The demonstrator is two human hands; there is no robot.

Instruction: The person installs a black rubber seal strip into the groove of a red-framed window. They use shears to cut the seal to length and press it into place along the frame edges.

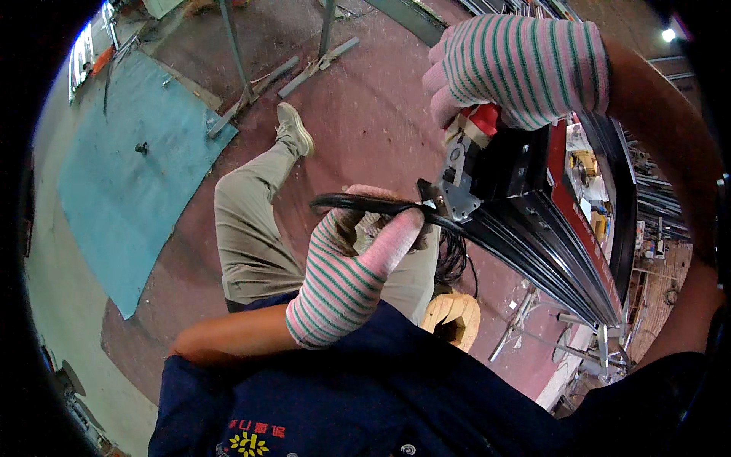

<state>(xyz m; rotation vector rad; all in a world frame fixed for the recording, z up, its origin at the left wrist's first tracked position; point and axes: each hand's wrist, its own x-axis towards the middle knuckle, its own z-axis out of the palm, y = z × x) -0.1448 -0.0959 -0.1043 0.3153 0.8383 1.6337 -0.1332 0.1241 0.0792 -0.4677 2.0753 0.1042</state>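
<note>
My left hand, in a pink glove with green stripes, grips a black rubber strip that curves out to the left and runs right into the edge of a long black metal frame. My right hand, in the same kind of glove, is closed over a small red and tan tool at the frame's upper corner. A grey metal corner bracket sits where the strip meets the frame. My legs in khaki trousers stretch out below.
A blue sheet lies on the reddish floor at the left. Metal stand legs rise at the top. A wooden spool with black cord stands by my knee. Racks of metal profiles fill the right side.
</note>
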